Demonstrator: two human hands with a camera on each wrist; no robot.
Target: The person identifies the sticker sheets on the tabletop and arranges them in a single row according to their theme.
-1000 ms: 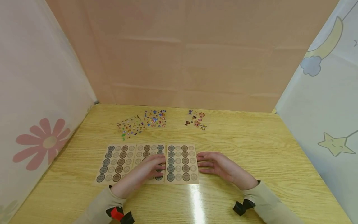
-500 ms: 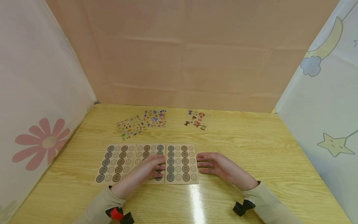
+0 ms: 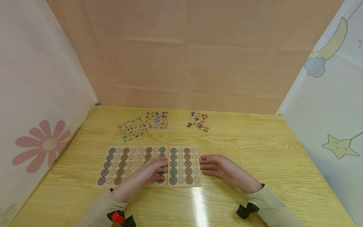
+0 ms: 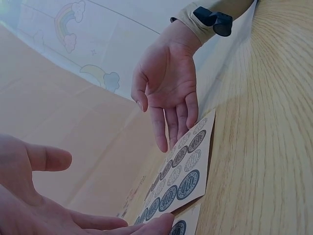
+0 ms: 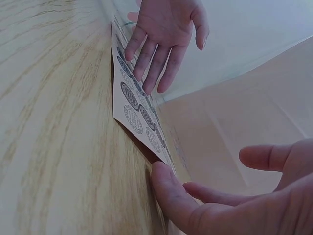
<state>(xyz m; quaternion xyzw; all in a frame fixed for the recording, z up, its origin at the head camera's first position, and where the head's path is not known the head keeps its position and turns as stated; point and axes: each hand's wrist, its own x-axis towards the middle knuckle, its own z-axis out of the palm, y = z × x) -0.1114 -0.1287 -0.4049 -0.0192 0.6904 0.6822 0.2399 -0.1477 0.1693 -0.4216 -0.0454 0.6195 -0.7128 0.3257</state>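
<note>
Three kraft-paper sheets of round seal stickers lie side by side on the table. My left hand (image 3: 154,169) is over the middle sheet (image 3: 141,156), partly hiding it, with its fingertips at the left edge of the right-hand sheet (image 3: 184,167). Opposite, my right hand (image 3: 222,168) has its fingers extended, fingertips right at that sheet's right edge. The leftmost sheet (image 3: 115,164) is partly behind my left forearm. In the right wrist view the near edge of the right-hand sheet (image 5: 139,115) stands slightly off the wood, beside my right hand's fingertips (image 5: 164,178).
Toward the back of the wooden table (image 3: 249,138) lie three clear sheets of small colourful stickers: a tilted sheet (image 3: 132,128), one beside it (image 3: 157,120) and one further right (image 3: 199,122). A plain back panel (image 3: 184,63) and printed side panels enclose the table.
</note>
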